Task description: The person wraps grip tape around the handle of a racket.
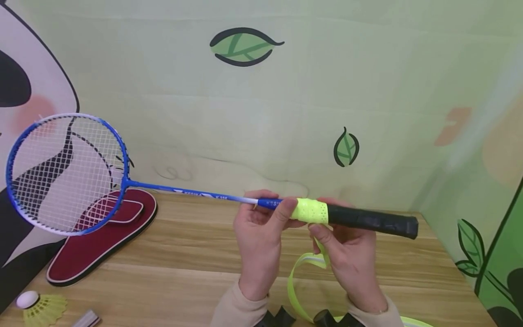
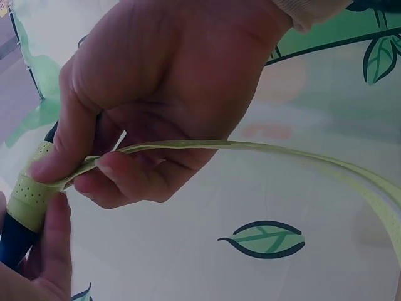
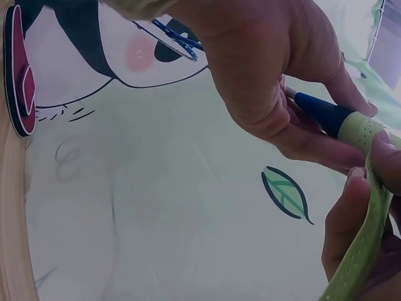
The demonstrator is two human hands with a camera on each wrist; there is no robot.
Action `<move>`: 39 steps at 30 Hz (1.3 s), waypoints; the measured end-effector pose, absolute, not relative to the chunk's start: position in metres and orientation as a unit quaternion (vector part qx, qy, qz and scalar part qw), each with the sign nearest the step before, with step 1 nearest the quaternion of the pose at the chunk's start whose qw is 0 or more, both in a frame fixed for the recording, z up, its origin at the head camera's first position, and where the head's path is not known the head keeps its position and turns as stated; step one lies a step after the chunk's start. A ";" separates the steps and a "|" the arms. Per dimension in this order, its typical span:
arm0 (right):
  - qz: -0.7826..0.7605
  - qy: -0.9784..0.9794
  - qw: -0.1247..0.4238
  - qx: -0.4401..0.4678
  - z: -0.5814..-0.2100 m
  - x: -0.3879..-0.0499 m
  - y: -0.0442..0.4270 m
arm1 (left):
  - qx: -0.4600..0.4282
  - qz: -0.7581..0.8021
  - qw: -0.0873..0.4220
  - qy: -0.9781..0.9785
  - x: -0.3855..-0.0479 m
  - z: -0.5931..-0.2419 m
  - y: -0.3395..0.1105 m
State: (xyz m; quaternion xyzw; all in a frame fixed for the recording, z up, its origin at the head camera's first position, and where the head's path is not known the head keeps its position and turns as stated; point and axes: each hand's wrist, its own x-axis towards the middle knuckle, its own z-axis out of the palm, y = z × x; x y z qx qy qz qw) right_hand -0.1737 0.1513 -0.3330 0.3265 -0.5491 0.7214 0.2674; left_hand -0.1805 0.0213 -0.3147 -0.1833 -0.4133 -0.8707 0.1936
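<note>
A blue and white badminton racket (image 1: pixel 151 186) slants across the head view, its head at the left and its black handle (image 1: pixel 367 220) at the right. Bright yellow-green perforated tape (image 1: pixel 310 211) wraps the handle beside the blue cone (image 3: pixel 319 113). My left hand (image 1: pixel 261 245) grips the racket there, thumb on the wrapped edge, fingers behind. With thumb and finger my right hand (image 1: pixel 353 259) pinches the loose tape (image 1: pixel 292 281) just below the wrap, other fingers behind the handle. In the left wrist view the right hand (image 2: pixel 169 81) holds the tape strip (image 2: pixel 238 145), which arcs away.
On the wooden table (image 1: pixel 184 272), a dark red slipper-shaped item (image 1: pixel 102 240) lies under the racket head. A yellow shuttlecock (image 1: pixel 42 306) and a small greyish object (image 1: pixel 87 319) are at the front left. Behind stands a pale green backdrop (image 1: pixel 163 68) with leaf drawings.
</note>
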 end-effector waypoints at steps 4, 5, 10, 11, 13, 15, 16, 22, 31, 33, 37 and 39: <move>0.722 -0.555 0.267 0.315 -0.332 -0.171 0.150 | -0.240 -0.873 0.188 -0.381 -0.181 -0.315 0.023; 0.721 -0.562 0.265 0.306 -0.332 -0.170 0.149 | -0.262 -0.875 0.181 -0.365 -0.180 -0.315 0.023; 0.705 -0.610 0.249 0.261 -0.329 -0.166 0.149 | -0.360 -0.868 0.158 -0.304 -0.181 -0.314 0.026; 0.701 -0.619 0.246 0.253 -0.328 -0.165 0.149 | -0.368 -0.863 0.161 -0.305 -0.181 -0.314 0.025; 0.698 -0.628 0.242 0.243 -0.328 -0.165 0.149 | -0.376 -0.853 0.172 -0.318 -0.182 -0.314 0.025; 0.693 -0.637 0.242 0.237 -0.327 -0.165 0.149 | -0.375 -0.845 0.183 -0.335 -0.182 -0.314 0.023; 0.691 -0.641 0.241 0.233 -0.327 -0.165 0.149 | -0.370 -0.842 0.188 -0.345 -0.182 -0.315 0.023; 0.674 -0.660 0.251 0.217 -0.328 -0.165 0.149 | -0.340 -0.836 0.206 -0.377 -0.181 -0.316 0.022; 0.657 -0.657 0.277 0.244 -0.331 -0.169 0.150 | -0.308 -0.843 0.205 -0.389 -0.181 -0.318 0.022; 0.653 -0.655 0.284 0.252 -0.332 -0.169 0.149 | -0.303 -0.845 0.207 -0.389 -0.181 -0.318 0.023; 0.656 -0.640 0.297 0.268 -0.333 -0.170 0.149 | -0.285 -0.853 0.204 -0.386 -0.180 -0.318 0.023; 0.661 -0.630 0.302 0.276 -0.333 -0.171 0.148 | -0.273 -0.859 0.200 -0.385 -0.179 -0.318 0.023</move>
